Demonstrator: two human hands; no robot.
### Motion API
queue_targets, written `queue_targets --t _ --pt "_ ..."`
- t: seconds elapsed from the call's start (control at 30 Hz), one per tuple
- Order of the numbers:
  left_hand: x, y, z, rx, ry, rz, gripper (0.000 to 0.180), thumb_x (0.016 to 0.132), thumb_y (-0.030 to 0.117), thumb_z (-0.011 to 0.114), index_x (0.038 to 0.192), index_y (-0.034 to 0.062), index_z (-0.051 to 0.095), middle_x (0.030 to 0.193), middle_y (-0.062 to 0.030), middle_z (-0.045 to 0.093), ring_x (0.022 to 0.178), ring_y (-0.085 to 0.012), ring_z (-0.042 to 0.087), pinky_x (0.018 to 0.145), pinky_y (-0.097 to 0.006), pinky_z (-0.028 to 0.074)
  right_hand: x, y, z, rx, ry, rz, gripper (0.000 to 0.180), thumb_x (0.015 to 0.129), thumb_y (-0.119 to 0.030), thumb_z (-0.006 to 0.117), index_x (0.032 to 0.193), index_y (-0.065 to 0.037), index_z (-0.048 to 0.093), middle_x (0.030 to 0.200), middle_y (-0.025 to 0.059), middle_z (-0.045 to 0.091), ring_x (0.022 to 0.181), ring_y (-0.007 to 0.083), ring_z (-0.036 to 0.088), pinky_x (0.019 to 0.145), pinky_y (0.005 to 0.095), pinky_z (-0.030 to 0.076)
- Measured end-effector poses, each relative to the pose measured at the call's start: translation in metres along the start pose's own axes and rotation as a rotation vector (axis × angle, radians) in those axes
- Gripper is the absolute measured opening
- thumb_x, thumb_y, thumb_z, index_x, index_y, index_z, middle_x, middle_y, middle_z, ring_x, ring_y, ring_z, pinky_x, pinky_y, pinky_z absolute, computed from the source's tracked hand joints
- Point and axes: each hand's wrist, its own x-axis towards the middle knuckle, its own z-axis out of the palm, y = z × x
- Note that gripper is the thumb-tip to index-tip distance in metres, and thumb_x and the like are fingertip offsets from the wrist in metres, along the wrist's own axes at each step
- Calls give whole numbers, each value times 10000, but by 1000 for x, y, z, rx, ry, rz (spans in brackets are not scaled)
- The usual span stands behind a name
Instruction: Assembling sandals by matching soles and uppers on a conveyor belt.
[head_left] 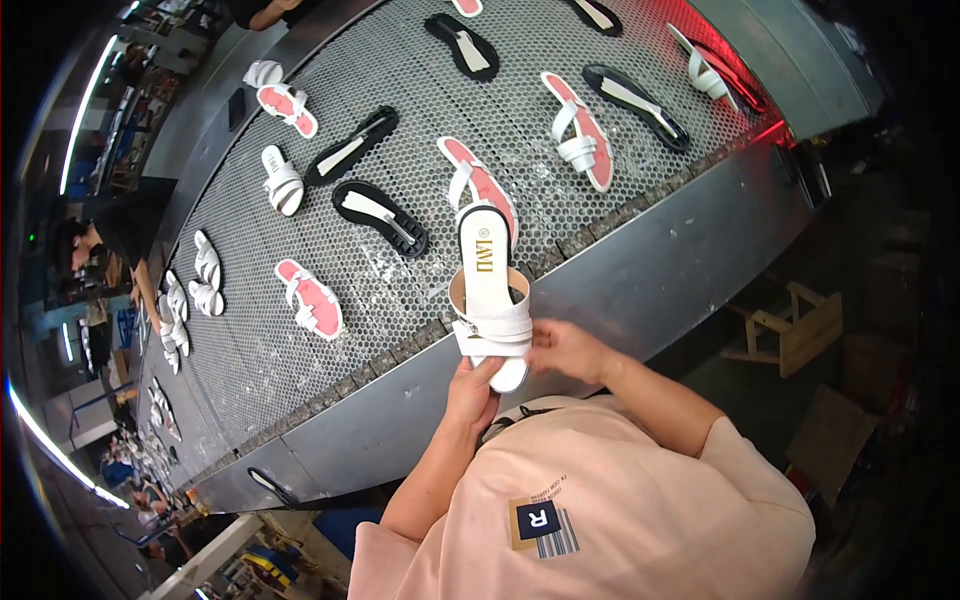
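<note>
I hold a white strapped sandal point(489, 300) with a black-rimmed insole, just off the near edge of a metal mesh conveyor belt point(420, 120). My left hand point(472, 390) grips its toe end from below. My right hand point(562, 349) pinches the side of its white strap. Right behind it on the belt lies a sandal upper on a pink form point(478, 183).
Spread over the belt are black soles point(380, 217), pink forms with white straps point(578, 130) and white sandals point(282, 180). The belt's grey steel side wall point(640, 260) runs in front of me. Another person stands at the far left. A wooden stool point(790, 325) sits at right.
</note>
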Motion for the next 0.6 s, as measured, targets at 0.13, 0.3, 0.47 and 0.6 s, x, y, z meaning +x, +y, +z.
queue_targets --t 0.13,0.3,0.47,0.6 --pt "18 -1 17 -6 -19 54 385 937 91 510 1308 45 414 1215 -99 556 1090 -226 560 933 -389 464 3 1 19 41 120 69 285 917 -131 556 1179 -21 539 1058 64 635 948 151 620 796 313 530" --pt "16 3 12 175 43 89 417 918 203 592 1299 94 465 1201 -34 565 1056 -153 545 875 -334 433 17 -20 -2 215 162 -102 299 891 -23 478 1184 -17 538 1068 72 635 932 154 626 765 300 535" --pt "15 16 -60 206 400 224 519 886 249 637 1341 100 435 1219 -21 543 1030 -144 534 835 -360 432 64 -91 -28 -65 229 -195 313 864 -5 487 1172 2 543 1073 81 635 931 161 620 771 314 530" --pt "25 44 -116 152 693 402 647 859 273 667 1393 80 357 1269 -64 498 1022 -164 531 795 -328 438 146 -202 -45 -74 210 -382 259 881 -80 510 1119 23 489 958 131 632 769 176 619 657 303 517"
